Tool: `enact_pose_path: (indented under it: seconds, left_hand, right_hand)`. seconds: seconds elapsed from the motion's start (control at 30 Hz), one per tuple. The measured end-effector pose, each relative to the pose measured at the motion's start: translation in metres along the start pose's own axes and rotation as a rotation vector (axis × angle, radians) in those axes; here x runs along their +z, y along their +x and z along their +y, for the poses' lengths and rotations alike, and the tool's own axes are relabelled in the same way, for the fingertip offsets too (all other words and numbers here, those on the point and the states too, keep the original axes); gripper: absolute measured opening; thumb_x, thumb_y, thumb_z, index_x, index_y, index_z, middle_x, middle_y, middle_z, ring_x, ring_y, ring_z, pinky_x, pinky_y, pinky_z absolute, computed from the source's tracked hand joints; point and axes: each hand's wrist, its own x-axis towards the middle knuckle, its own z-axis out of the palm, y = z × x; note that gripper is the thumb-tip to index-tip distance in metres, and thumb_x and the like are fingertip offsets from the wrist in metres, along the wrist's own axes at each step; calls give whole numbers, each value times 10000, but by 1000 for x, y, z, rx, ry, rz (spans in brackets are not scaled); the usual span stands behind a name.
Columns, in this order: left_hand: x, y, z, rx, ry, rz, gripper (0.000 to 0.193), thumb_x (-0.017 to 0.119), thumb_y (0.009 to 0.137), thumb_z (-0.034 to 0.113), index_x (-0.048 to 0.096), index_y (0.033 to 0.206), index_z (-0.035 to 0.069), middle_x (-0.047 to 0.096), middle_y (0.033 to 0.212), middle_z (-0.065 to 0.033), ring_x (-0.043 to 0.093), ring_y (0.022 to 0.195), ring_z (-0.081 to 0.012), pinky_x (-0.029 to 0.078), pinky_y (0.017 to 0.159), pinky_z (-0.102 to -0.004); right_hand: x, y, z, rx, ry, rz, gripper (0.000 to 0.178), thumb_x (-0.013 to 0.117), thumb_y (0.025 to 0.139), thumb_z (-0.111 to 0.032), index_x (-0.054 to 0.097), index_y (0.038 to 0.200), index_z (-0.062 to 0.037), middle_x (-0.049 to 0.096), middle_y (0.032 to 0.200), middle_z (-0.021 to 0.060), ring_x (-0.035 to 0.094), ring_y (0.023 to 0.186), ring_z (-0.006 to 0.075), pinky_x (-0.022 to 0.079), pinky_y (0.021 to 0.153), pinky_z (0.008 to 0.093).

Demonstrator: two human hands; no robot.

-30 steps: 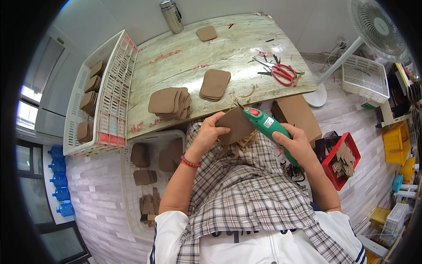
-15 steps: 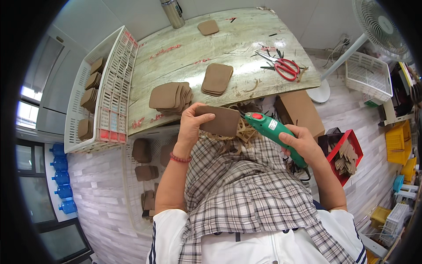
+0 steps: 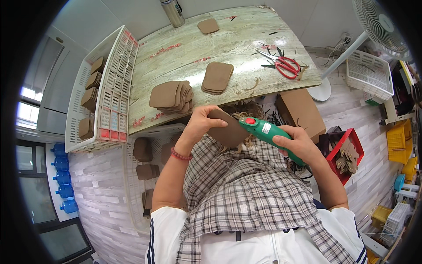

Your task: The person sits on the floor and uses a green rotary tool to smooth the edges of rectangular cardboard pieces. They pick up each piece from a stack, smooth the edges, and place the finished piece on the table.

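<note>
My left hand (image 3: 198, 126) pinches a flat brown pad (image 3: 231, 130) with rounded corners, thumb on top, in front of the table edge. The pad is tilted, its right corner at the tool's tip. A green electric hand cutter (image 3: 267, 132) with a red button lies in my right hand (image 3: 298, 141), fingers wrapped round its body. Its working tip meets the pad's edge and is hard to make out. On the table, just beyond my left hand, lies a fanned stack of similar pads (image 3: 170, 96). A smaller stack of pads (image 3: 217, 77) is right of it.
Red-handled scissors (image 3: 283, 64) lie among dark scraps on the table (image 3: 176, 57). White crates (image 3: 115, 88) with pads stand left and below. Tan strips hang under the table edge. A cardboard box (image 3: 303, 112), a red bin (image 3: 358, 149) and a fan (image 3: 382, 26) are right.
The pad has turned clockwise in my left hand, its right end dropping lower. My left hand has shifted slightly right, and the cutter's tip slightly left and down.
</note>
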Motion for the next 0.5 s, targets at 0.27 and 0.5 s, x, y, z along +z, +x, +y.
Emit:
enact_pose_path:
  seconds: [0.27,0.5]
  left_hand:
    - [7,1,16,-100,128,-115,179,742,688,-38,665,836,27,657,769,16,584,710,-57,467,673,-214]
    - [5,10,2,-155,183,-228,205,747,691,-8,655,868,41,616,751,40,528,698,-31,413,619,-188]
  right_hand:
    - [2,4,-3,-27,-33,-29,375,668,881,-317,626,1040,20,569,714,15,529,591,76,440,531,231]
    - [5,9,-5,-31,-18,-55,373,666,880,-325,631,1017,20,566,708,16,523,586,73,429,522,230]
